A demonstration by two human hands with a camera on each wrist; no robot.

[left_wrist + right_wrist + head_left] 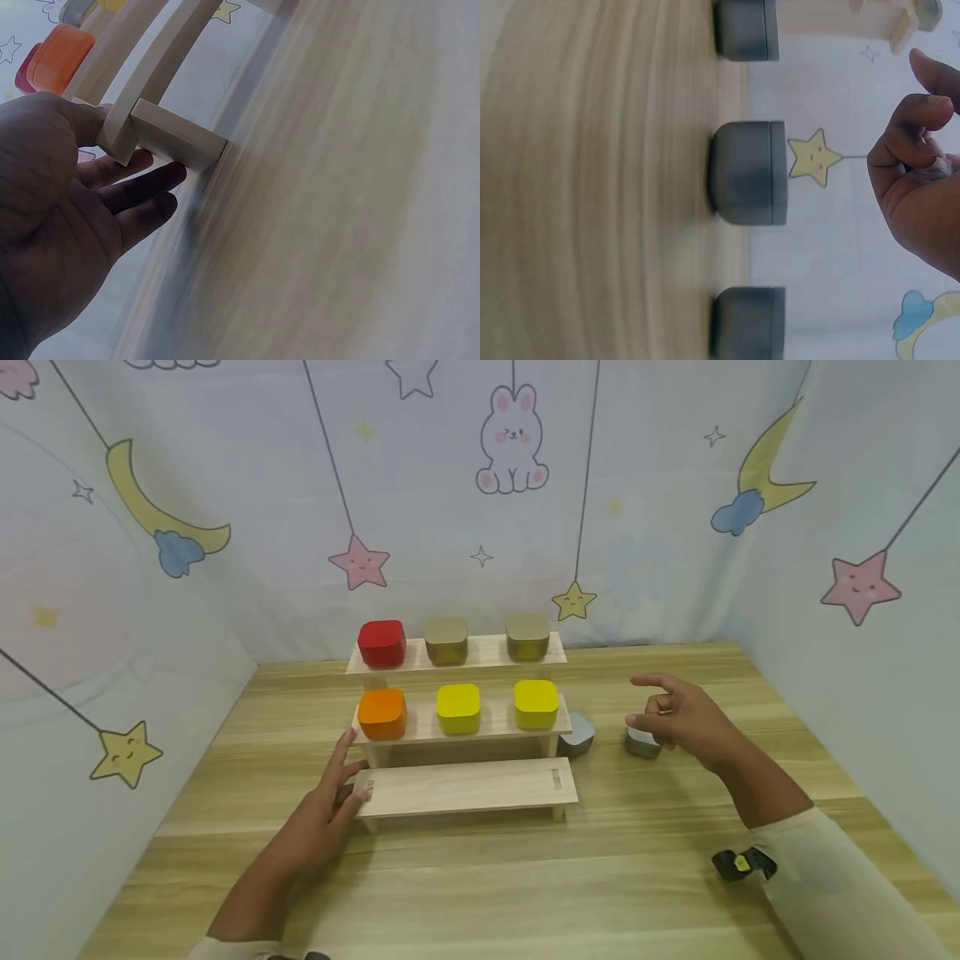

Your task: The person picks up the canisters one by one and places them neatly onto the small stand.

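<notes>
My left hand (326, 822) rests at the left end of a three-step wooden rack (465, 787). Its index fingertip reaches the middle shelf's corner, its thumb lies at the lowest board's end, and its other fingers lie beside the end leg (180, 135). My right hand (693, 727) hovers above the table, index finger extended and other fingers bent, nothing visible between them. Beneath it, partly hidden, stands a grey rounded box (642, 743); another grey box (577, 737) stands by the rack's right side. In the right wrist view, grey lidded boxes (750, 172) line up.
The top shelf carries a red box (382, 644) and two gold boxes (447, 642). On the middle shelf sit an orange box (382, 715) and two yellow boxes (458, 709). The lowest board is bare. Printed curtains (450, 510) enclose the wooden table (480, 893) at back and sides.
</notes>
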